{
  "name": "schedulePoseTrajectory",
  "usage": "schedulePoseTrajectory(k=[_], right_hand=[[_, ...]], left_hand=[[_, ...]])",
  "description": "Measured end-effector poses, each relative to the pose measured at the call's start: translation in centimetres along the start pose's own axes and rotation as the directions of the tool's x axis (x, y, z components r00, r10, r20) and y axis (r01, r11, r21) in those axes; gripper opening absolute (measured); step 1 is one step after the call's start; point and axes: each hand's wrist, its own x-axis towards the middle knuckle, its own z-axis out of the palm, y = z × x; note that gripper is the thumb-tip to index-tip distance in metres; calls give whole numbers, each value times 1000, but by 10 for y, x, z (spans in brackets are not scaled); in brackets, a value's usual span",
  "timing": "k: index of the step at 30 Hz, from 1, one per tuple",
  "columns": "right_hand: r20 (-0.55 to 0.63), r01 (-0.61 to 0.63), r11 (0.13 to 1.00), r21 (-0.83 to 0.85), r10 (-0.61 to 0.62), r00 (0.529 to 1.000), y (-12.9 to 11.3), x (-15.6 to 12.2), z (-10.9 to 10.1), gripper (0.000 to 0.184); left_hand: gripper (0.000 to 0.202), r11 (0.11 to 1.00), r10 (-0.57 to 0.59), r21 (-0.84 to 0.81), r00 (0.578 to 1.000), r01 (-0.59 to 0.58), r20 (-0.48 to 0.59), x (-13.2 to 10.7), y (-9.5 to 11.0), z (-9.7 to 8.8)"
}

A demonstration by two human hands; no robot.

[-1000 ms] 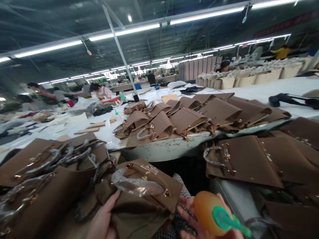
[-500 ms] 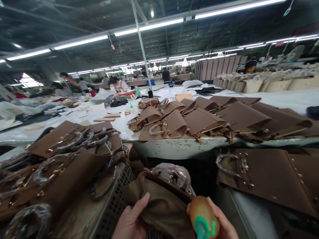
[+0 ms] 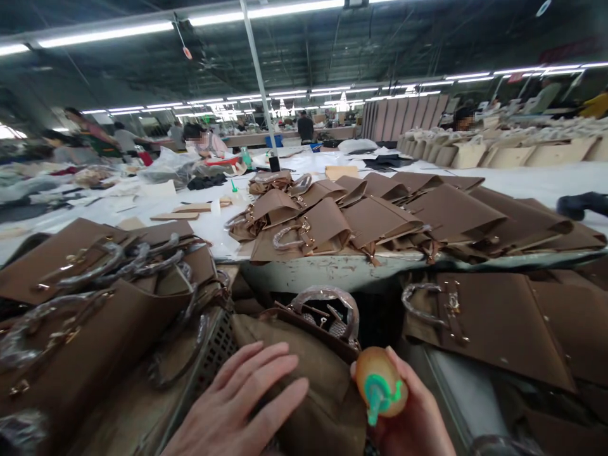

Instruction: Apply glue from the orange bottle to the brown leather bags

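My left hand (image 3: 237,405) lies flat with fingers stretched out on the olive-brown fabric side of a brown handbag (image 3: 304,354) at the bottom centre. The bag's plastic-wrapped handle (image 3: 327,301) arches up at its far end. My right hand (image 3: 413,418) is wrapped round a small orange squeeze bottle with a green nozzle (image 3: 380,386), held just right of the bag with the nozzle pointing toward me.
Brown handbags with wrapped handles are stacked at the left (image 3: 95,297) on a perforated crate (image 3: 216,345), at the right (image 3: 489,316), and across the white table (image 3: 380,215) ahead. Other people work at far tables (image 3: 199,139). Beige bags (image 3: 498,152) line the right background.
My left hand has gone from gripping the bag's fabric to lying flat on it. The bottle in my right hand has stayed low at the right. The view tilted slightly downward.
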Motion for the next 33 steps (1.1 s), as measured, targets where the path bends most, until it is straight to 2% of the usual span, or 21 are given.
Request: schedulePoseTrajectory(k=[1, 3, 4, 6, 9, 14, 18, 21, 24, 27, 30, 31, 33], right_hand=[[9, -12, 1000, -3, 12, 1000, -1, 0, 1, 31], [54, -33, 999, 7, 33, 998, -3, -2, 6, 30], [88, -38, 999, 15, 36, 995, -4, -4, 9, 30], [150, -15, 1000, 17, 12, 989, -6, -6, 14, 31], [189, 10, 1000, -8, -9, 982, -9, -5, 15, 33], [202, -1, 999, 54, -10, 979, -9, 4, 4, 37], [214, -12, 998, 65, -2, 977, -12, 1, 6, 36], [298, -62, 998, 21, 53, 953, -20, -9, 11, 47], [331, -36, 999, -35, 46, 942, -34, -19, 7, 56], [307, 28, 998, -49, -12, 952, -48, -25, -6, 52], [306, 74, 996, -48, -56, 950, -59, -27, -18, 49], [304, 80, 996, -49, -61, 951, -62, -29, -21, 47], [283, 101, 993, -68, -78, 956, -70, -34, -26, 43]], left_hand=[[63, 996, 86, -3, 993, -86, 82, 16, -1, 0], [80, 998, 64, -37, 960, -56, 271, 48, -3, 1], [86, 997, 67, -67, 940, -48, 333, 61, -4, 3], [87, 992, 81, -123, 908, -33, 411, 80, -7, 9], [64, 984, 87, -179, 902, -11, 423, 94, -16, 25], [48, 931, -30, -307, 880, 197, 474, 99, -31, 49], [22, 898, -35, -375, 885, 232, 464, 99, -30, 50], [18, 858, -26, -449, 893, 251, 450, 99, -32, 42], [21, 747, -44, -580, 895, 324, 443, 95, -45, 28], [15, 556, -109, -690, 864, 463, 491, 87, -60, 5], [4, 345, -213, -686, 765, 641, 608, 78, -68, -21], [5, 272, -220, -675, 728, 685, 650, 76, -69, -28], [9, 150, -170, -671, 688, 726, 706, 73, -72, -32]])
